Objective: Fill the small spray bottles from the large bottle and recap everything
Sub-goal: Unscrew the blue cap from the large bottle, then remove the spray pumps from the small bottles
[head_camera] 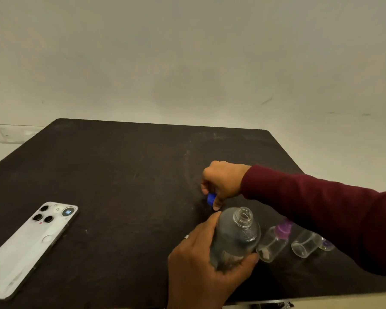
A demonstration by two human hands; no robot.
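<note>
Fingers of our left hand (201,259) wrap the large bottle (235,237), which stands uncapped on the dark table (120,175). Just beyond it our right hand (221,181) pinches the blue cap (211,199) low over the tabletop. Right of the left hand sit small clear spray bottles (273,244), one with a purple top. Far left lies a phone (31,246).
</note>
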